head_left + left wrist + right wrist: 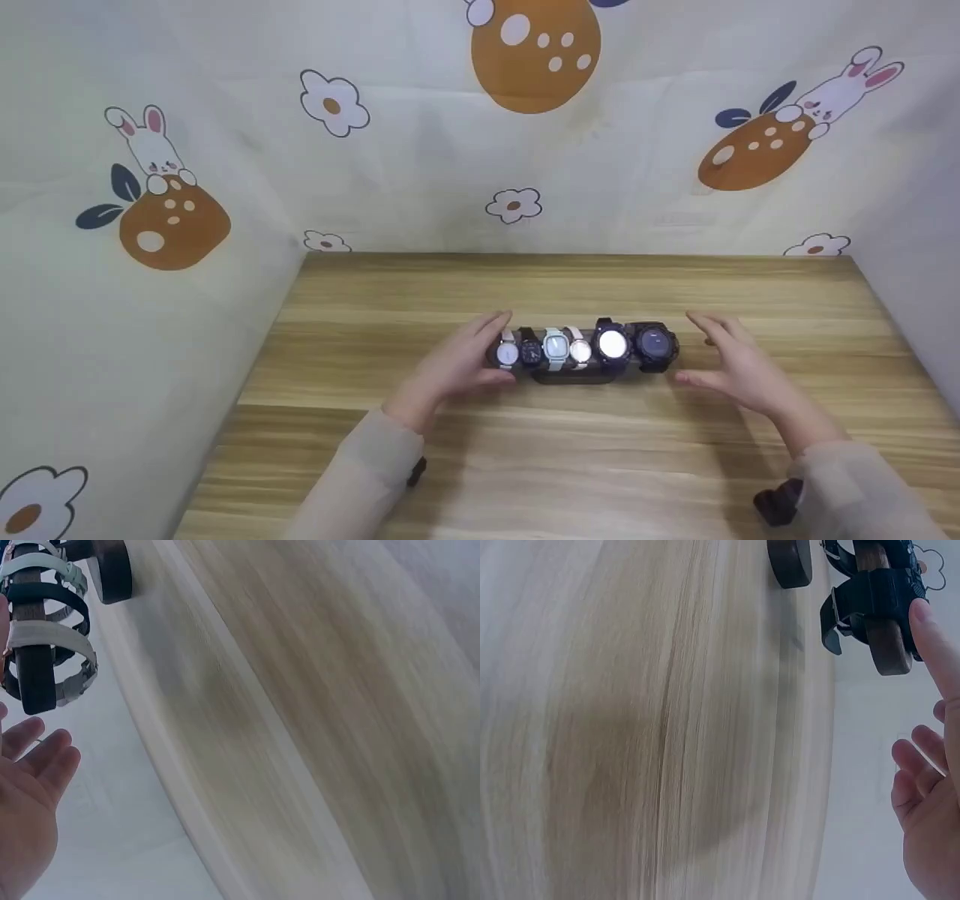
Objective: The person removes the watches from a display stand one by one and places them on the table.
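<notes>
A dark wooden watch stand [574,379] stands on the table, its bar carrying several watches in a row. From the left come a white-strapped watch [508,354], a small black one [531,351], a pale mint square one [556,346] and a slim white one [580,350]. Two bulky dark watches [613,343] fill the right end. My left hand [455,361] frames the bar's left end, thumb and fingers spread. In the left wrist view its fingers are apart from the bar end [36,682]. My right hand [739,365] is spread beside the right end, thumb near the outermost dark strap [866,600].
The wood-grain table [525,457] extends around the stand. A cloth backdrop [420,165] with rabbits and flowers hangs behind it and along both sides. Dark wrist devices [778,502] show beside the sleeves.
</notes>
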{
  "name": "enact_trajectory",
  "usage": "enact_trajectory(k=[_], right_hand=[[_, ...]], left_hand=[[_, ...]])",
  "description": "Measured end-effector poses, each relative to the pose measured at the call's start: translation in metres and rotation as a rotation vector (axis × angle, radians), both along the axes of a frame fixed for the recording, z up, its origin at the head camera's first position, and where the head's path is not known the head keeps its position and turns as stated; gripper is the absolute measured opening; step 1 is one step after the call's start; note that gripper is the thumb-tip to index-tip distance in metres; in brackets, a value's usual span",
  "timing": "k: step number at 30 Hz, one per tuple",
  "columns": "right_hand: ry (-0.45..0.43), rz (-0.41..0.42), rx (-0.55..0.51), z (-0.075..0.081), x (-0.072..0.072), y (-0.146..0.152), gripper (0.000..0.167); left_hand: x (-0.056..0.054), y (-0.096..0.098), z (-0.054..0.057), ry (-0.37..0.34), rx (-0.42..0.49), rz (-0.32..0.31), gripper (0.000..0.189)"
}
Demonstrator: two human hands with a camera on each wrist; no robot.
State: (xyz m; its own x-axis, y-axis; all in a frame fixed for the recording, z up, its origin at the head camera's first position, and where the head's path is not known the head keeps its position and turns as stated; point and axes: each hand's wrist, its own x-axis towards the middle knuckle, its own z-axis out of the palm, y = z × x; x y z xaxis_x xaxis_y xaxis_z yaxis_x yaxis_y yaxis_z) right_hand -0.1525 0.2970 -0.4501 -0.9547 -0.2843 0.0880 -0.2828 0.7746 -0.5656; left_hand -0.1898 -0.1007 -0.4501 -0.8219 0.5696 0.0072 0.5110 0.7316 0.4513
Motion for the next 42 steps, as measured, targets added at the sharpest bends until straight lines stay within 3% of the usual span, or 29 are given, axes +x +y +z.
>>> enact_trajectory(k=[14, 30, 42], right_hand=[[0.014, 0.008, -0.015, -0.004, -0.005, -0.018, 0.09], [-0.04, 0.032, 0.005, 0.0, -0.008, -0.031, 0.091], [-0.024, 0.019, -0.018, -0.002, -0.01, -0.025, 0.078]], left_hand=[[-0.002, 0.016, -0.014, 0.026, 0.055, 0.017, 0.079], [-0.006, 0.016, -0.018, 0.071, 0.067, 0.011, 0.075], [-0.007, 0.015, -0.02, 0.097, 0.09, 0.008, 0.07]])
